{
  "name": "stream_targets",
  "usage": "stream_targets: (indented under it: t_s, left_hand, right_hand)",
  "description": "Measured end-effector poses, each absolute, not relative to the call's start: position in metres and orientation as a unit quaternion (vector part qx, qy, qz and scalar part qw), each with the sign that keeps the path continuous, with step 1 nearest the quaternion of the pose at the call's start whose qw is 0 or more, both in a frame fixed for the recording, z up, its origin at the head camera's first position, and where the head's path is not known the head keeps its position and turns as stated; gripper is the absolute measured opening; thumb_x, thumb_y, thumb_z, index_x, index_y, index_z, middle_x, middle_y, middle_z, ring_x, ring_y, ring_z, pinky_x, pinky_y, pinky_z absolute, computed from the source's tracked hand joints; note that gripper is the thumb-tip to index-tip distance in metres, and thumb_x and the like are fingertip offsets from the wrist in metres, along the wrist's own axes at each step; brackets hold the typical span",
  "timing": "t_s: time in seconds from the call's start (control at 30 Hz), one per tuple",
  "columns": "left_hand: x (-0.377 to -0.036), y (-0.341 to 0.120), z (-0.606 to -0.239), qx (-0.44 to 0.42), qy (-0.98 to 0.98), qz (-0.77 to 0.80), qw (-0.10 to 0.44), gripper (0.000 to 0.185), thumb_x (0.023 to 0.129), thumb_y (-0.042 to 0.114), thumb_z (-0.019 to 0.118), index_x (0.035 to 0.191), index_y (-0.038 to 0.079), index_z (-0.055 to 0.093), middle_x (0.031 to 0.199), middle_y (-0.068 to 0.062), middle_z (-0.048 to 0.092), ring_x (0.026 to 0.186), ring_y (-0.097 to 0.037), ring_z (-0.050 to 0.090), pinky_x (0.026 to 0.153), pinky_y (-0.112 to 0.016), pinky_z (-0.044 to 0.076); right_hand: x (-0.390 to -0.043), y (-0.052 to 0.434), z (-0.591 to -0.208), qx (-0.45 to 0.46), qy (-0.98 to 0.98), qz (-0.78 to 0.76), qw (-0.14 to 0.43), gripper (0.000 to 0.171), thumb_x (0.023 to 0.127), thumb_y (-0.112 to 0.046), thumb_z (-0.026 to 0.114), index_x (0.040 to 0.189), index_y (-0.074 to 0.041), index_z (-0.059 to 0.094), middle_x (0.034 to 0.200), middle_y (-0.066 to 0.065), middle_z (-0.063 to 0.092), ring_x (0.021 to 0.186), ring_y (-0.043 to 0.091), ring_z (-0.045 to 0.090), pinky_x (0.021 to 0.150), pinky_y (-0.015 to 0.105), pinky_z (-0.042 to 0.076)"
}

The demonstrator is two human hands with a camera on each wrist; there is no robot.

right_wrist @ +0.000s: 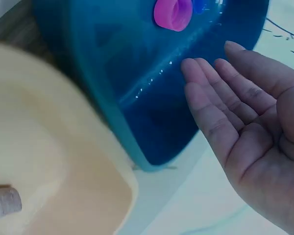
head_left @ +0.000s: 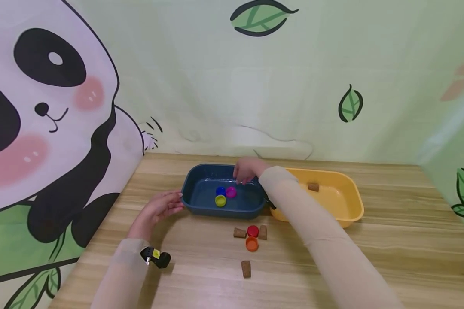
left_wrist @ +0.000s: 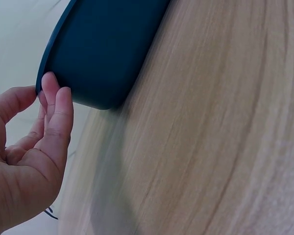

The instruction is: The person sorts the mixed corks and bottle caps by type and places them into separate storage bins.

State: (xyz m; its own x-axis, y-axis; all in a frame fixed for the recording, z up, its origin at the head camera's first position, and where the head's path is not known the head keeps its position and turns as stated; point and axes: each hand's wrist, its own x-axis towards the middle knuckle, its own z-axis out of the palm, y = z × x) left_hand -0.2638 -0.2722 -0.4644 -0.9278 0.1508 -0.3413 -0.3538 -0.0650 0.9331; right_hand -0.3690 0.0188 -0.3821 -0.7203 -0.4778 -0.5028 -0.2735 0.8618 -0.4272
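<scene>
A pale green backdrop printed with a panda and leaves is standing behind a light wooden table (head_left: 390, 240). A dark blue rectangular plastic tray (head_left: 201, 205) is sitting on it, touching a yellow plastic tray (head_left: 353, 206) that is holding one cork (head_left: 313, 186). The left hand (head_left: 160, 208) is resting relaxed fingertips (left_wrist: 56, 98) against the blue tray's left end. The right hand (head_left: 247, 169) is hovering empty over it, fingers (right_wrist: 220, 103) straight. Inside are lying blue (head_left: 220, 191), magenta (head_left: 230, 192) and yellow-green (head_left: 220, 200) bottle caps. Red (head_left: 253, 231) and orange (head_left: 251, 243) caps are lying among three corks (head_left: 239, 233) in front.
</scene>
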Motion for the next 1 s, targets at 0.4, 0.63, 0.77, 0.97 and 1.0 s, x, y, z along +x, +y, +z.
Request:
stream_targets:
  t_s: [0.4, 0.63, 0.77, 0.97, 1.0]
  left_hand:
    - [-0.263, -0.271, -0.462, -0.075, 0.661, 0.724, 0.18, 0.04, 0.108, 0.008, 0.046, 0.142, -0.012, 0.039, 0.079, 0.008, 0.072, 0.074, -0.003, 0.071, 0.075, -0.016, 0.062]
    - [-0.265, -0.273, -0.46, -0.076, 0.657, 0.729, 0.178, 0.029, 0.107, 0.007, 0.049, 0.133, -0.007, 0.048, 0.08, 0.007, 0.073, 0.074, -0.004, 0.071, 0.074, -0.017, 0.063]
    - [-0.265, -0.272, -0.461, -0.076, 0.658, 0.727, 0.181, 0.042, 0.107, 0.008, 0.048, 0.142, -0.013, 0.039, 0.08, 0.007, 0.073, 0.075, -0.003, 0.071, 0.075, -0.017, 0.063]
    - [-0.264, -0.271, -0.461, -0.079, 0.66, 0.725, 0.182, 0.043, 0.107, 0.008, 0.048, 0.144, -0.014, 0.039, 0.08, 0.007, 0.073, 0.075, -0.004, 0.071, 0.074, -0.017, 0.063]
    - [-0.264, -0.271, -0.461, -0.079, 0.66, 0.724, 0.182, 0.043, 0.107, 0.008, 0.048, 0.144, -0.014, 0.039, 0.08, 0.007, 0.073, 0.075, -0.004, 0.071, 0.074, -0.017, 0.063]
  right_hand:
    - [-0.358, 0.053, -0.35, -0.252, 0.903, -0.193, 0.29, 0.038, 0.103, -0.018, 0.06, 0.136, 0.002, 0.059, 0.132, 0.019, 0.067, 0.109, 0.027, 0.07, 0.103, 0.037, 0.059]
    - [-0.352, 0.069, -0.338, -0.269, 0.902, -0.198, 0.273, 0.04, 0.104, -0.019, 0.059, 0.137, 0.003, 0.059, 0.131, 0.02, 0.067, 0.108, 0.031, 0.068, 0.101, 0.037, 0.06]
    - [-0.35, 0.076, -0.336, -0.271, 0.902, -0.208, 0.262, 0.039, 0.104, -0.019, 0.059, 0.136, 0.003, 0.059, 0.13, 0.02, 0.067, 0.107, 0.031, 0.068, 0.099, 0.037, 0.06]
    - [-0.342, 0.08, -0.332, -0.283, 0.898, -0.218, 0.256, 0.039, 0.104, -0.019, 0.058, 0.137, 0.002, 0.059, 0.131, 0.02, 0.068, 0.11, 0.032, 0.067, 0.1, 0.037, 0.06]
    - [-0.341, 0.08, -0.332, -0.287, 0.898, -0.218, 0.253, 0.039, 0.104, -0.019, 0.058, 0.136, 0.003, 0.059, 0.13, 0.02, 0.069, 0.11, 0.033, 0.067, 0.099, 0.037, 0.06]
